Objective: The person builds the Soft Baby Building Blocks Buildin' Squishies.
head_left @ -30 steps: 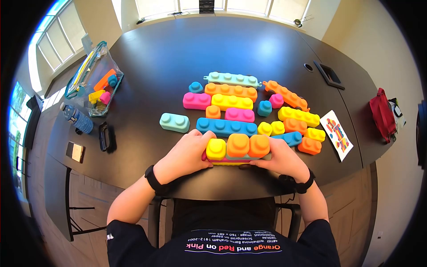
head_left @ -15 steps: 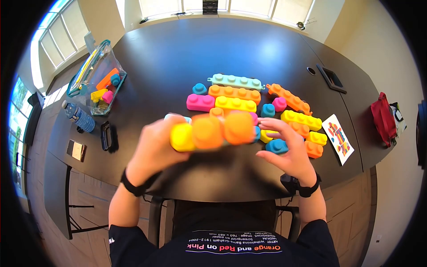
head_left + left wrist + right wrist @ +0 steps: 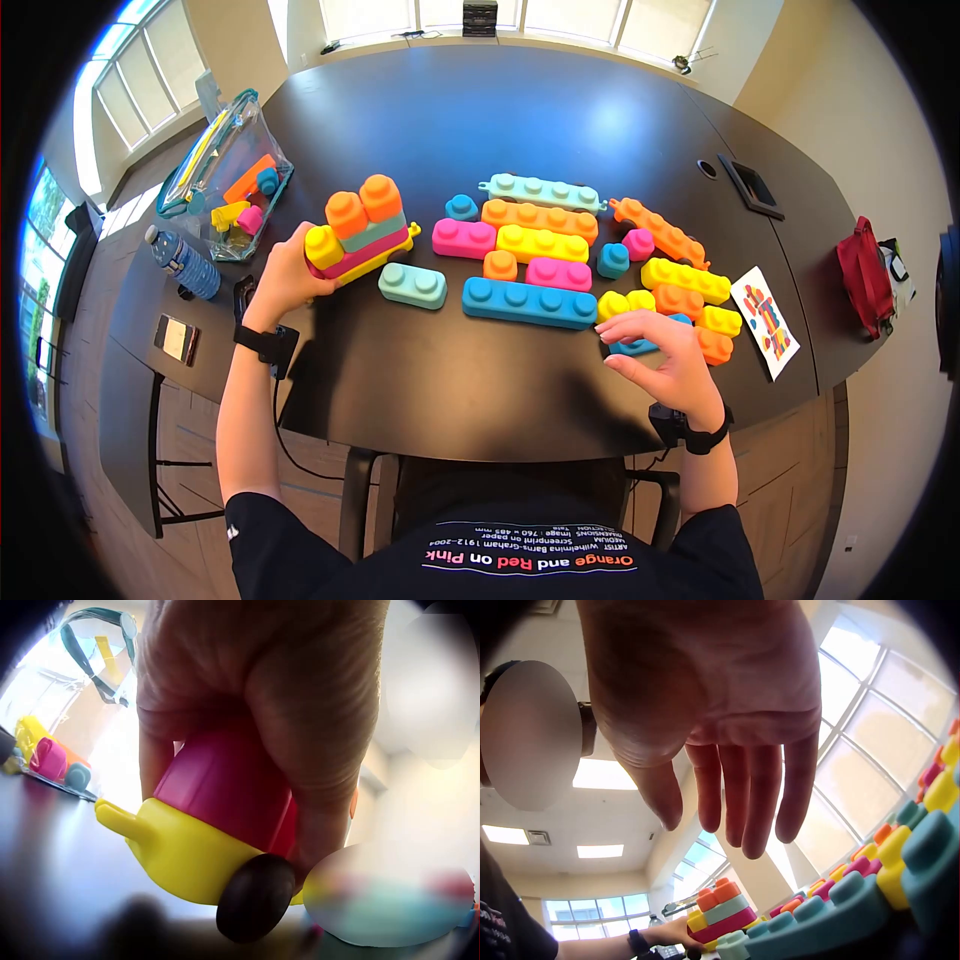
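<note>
The left hand (image 3: pixel 286 280) grips the near end of a stacked block build at the left of the loose blocks. This build has a yellow wheeled base (image 3: pixel 180 851), a magenta block (image 3: pixel 225 787) above it, then a light teal block (image 3: pixel 375 232), with one yellow and two orange blocks (image 3: pixel 380 198) on top. In the left wrist view, a dark wheel (image 3: pixel 256 898) shows under the base. The right hand (image 3: pixel 672 365) holds nothing, its fingers loosely bent near the yellow and blue blocks; its fingers (image 3: pixel 757 802) hang relaxed in the right wrist view.
Loose blocks lie mid-table, including a long blue block (image 3: pixel 530 304) and a light teal one (image 3: pixel 412 286). A picture card (image 3: pixel 766 322) lies at the right. At the left are a clear bag (image 3: pixel 225 170), a water bottle (image 3: pixel 183 263) and a dark case. A red pouch (image 3: pixel 862 275) is far right.
The left hand has carried the build from the front middle to the left side. The right hand has let go of it and moved rightward.
</note>
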`<action>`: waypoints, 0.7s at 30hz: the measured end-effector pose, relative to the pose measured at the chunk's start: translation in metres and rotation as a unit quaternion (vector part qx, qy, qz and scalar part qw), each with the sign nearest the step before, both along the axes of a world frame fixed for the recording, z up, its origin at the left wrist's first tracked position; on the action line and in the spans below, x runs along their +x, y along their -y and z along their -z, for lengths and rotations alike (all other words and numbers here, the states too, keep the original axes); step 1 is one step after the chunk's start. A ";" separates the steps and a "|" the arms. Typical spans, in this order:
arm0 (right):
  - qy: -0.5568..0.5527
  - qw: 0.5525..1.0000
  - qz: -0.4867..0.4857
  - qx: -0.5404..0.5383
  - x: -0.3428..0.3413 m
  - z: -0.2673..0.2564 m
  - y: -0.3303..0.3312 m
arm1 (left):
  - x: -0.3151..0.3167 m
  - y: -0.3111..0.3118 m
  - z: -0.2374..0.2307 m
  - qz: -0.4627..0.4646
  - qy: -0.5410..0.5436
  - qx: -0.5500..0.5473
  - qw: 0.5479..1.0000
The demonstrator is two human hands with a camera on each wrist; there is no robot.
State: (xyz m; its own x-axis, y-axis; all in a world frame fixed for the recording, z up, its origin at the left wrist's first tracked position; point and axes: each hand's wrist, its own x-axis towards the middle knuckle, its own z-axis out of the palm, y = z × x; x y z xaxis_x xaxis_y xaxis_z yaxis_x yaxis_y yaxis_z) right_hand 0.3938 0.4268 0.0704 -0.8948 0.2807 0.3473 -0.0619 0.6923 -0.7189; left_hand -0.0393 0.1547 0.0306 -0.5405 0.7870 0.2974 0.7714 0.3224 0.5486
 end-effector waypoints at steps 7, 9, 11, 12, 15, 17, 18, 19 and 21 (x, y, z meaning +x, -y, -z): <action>0.004 1.000 -0.012 -0.012 -0.004 0.004 0.003 | 0.021 -0.010 0.005 0.005 0.021 -0.013 1.000; 0.005 1.000 -0.013 -0.011 -0.004 0.004 0.002 | 0.028 -0.009 0.005 -0.002 0.018 -0.018 1.000; 0.005 1.000 -0.013 -0.010 -0.003 0.006 0.002 | 0.034 -0.007 0.007 -0.006 0.014 -0.017 1.000; 0.006 1.000 -0.011 -0.012 -0.002 0.007 0.003 | 0.036 -0.008 0.007 -0.005 0.013 -0.018 1.000; 0.022 1.000 -0.012 -0.016 0.001 0.006 0.004 | 0.041 -0.008 0.007 0.001 0.012 -0.016 1.000; 0.035 0.999 -0.015 -0.016 0.003 0.006 0.004 | 0.040 -0.009 0.008 0.007 0.002 -0.014 1.000; 0.031 0.999 -0.012 -0.014 0.003 0.007 0.004 | 0.041 -0.010 0.008 0.009 0.001 -0.014 1.000; 0.028 1.000 -0.007 -0.011 0.004 0.008 0.005 | 0.042 -0.012 0.007 0.007 0.005 -0.016 1.000; 0.026 1.000 -0.004 -0.013 0.005 0.010 0.005 | 0.045 -0.017 0.005 0.011 0.009 -0.017 1.000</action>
State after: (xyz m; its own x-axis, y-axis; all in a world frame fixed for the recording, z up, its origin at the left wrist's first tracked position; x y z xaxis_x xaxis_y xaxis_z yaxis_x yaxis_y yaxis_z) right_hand 0.3993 0.4222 0.0604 -0.9135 0.2823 0.2931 -0.0294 0.6725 -0.7395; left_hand 0.0053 0.1719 0.0252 -0.5287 0.8082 0.2594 0.7680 0.3252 0.5518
